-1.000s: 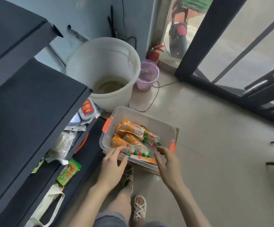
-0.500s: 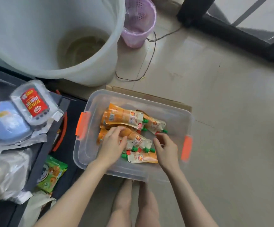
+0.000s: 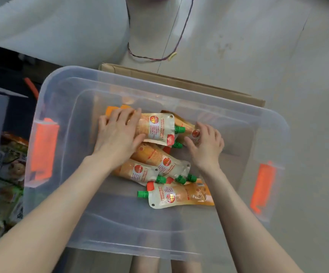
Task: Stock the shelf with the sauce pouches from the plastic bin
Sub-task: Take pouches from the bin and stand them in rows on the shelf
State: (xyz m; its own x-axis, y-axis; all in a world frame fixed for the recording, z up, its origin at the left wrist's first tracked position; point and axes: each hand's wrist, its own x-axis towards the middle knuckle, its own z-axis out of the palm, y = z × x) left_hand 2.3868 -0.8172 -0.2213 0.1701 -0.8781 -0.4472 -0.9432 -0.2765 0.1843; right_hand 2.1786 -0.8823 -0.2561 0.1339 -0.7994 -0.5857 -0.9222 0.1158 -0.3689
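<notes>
The clear plastic bin (image 3: 120, 229) sits on flattened cardboard (image 3: 181, 80) on the floor. The sauce pouches (image 3: 159, 166) lie piled in its middle. The left hand (image 3: 118, 134) grasps the top pouch (image 3: 157, 126), fingers over it and thumb at its near edge. The right hand (image 3: 207, 144) curls its fingers around the far-right pouch (image 3: 187, 128) near the green cap.

The pale tiled floor (image 3: 258, 46) carries a flattened cardboard sheet (image 3: 132, 72) with the clear plastic bin (image 3: 140, 89) standing on it. A large white tub (image 3: 61, 32) stands just beside, near a thin twisted cord (image 3: 151, 59).
</notes>
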